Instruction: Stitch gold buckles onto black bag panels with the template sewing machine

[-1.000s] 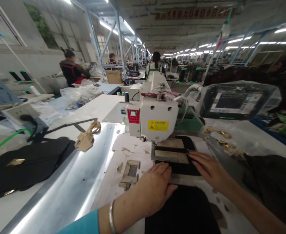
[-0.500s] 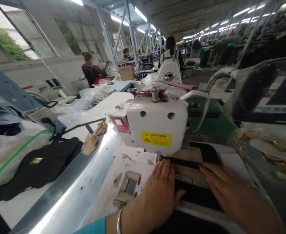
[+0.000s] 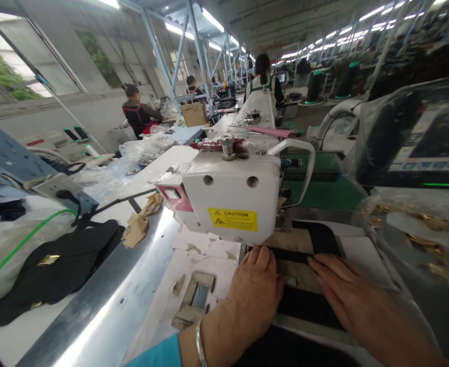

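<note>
Under the head of a white sewing machine with a yellow caution label lies a black fabric piece, set around a beige template plate. My left hand lies on the left part of the black piece, fingers side by side and stretched toward the machine head. Its thumb is partly hidden beside the palm. My right hand rests flat at the right of the plate, fingertips on the black strip. What lies under both palms is hidden.
A beige rectangular frame sits on white paper to the left. Crumpled brown paper and a black bag part with a gold clasp lie farther left. At right are a plastic-wrapped control screen and a bag of gold-coloured pieces. Several people sit beyond.
The view has shifted slightly, so the machine appears farther left. My left thumb has drawn in and now covers most of the small metal bar on the plate. My right hand stays on the piece.
</note>
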The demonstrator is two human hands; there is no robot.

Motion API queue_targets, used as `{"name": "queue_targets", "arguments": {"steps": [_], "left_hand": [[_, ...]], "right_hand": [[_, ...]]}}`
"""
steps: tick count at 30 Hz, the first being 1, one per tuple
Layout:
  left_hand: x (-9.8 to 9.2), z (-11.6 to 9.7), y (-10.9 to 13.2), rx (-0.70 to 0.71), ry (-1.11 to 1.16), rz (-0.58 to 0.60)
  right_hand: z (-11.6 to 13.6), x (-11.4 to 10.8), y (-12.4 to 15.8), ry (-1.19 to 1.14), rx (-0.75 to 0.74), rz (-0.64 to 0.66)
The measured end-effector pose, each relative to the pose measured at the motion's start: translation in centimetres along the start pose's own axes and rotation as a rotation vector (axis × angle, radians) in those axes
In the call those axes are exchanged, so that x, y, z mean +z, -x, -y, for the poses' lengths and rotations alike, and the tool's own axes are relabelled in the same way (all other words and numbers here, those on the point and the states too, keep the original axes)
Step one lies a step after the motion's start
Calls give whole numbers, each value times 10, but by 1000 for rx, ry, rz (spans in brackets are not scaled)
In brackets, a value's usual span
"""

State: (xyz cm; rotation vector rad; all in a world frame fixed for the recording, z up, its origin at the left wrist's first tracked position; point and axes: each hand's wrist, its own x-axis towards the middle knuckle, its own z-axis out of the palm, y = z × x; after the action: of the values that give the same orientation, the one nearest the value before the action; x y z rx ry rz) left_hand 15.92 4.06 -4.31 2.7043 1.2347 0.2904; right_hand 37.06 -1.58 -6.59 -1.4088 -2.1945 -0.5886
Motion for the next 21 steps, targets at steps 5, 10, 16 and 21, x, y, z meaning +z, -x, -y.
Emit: {"name": "queue_targets", "arguments": {"steps": [5,10,16,21], "left_hand": [[3,-8,-4,54,13,-25],[-9,-17,-13,-5,-16,55],[-6,-5,-22,301,153,22],[0,-7,-33,382,95,13]], "right_hand": [[2,-3,-3,27,-6,3],[-7,-4,4,-128,65,47],[-15,-5,11,-355,183,66],[-19,-2,13,-425,216,45]]}}
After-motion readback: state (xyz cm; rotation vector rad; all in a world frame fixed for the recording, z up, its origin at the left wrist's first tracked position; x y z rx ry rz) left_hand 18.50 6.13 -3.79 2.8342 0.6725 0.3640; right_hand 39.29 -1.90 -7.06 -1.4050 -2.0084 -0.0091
